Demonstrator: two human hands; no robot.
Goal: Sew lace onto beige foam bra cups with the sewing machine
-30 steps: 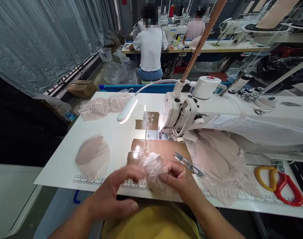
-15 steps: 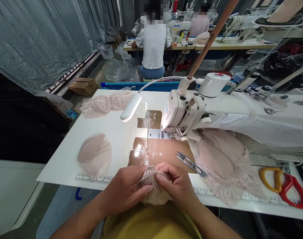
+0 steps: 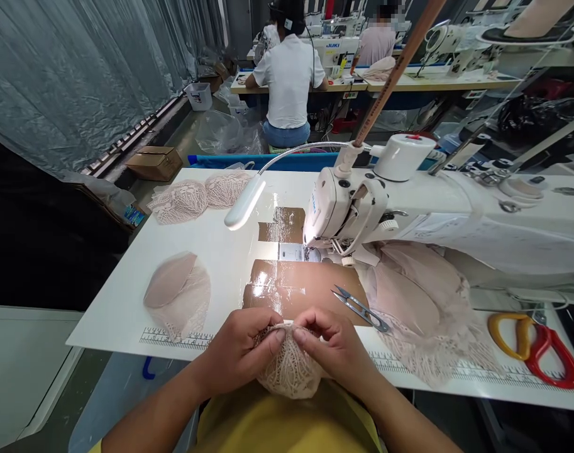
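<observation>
Between my hands, at the table's front edge, is a beige lace bra cup, its rounded side hanging toward my lap. My left hand pinches its upper edge between thumb and fingers. On the other side my right hand pinches the same edge, a short gap from the left. Just beyond my right hand lie thread snips on a brown taped patch. Ahead stands a white sewing machine, its needle area lit by a lamp.
Another lace cup piece lies left on the white table. A joined lace pair rests farther back. Beige lace pieces pile under the machine arm, beside red-and-yellow scissors. A co-worker sits ahead at another machine.
Both hands have shifted their grip along the lace cup's upper edge. The cup now hangs lower and shows more of its rounded face. The view has moved slightly.
</observation>
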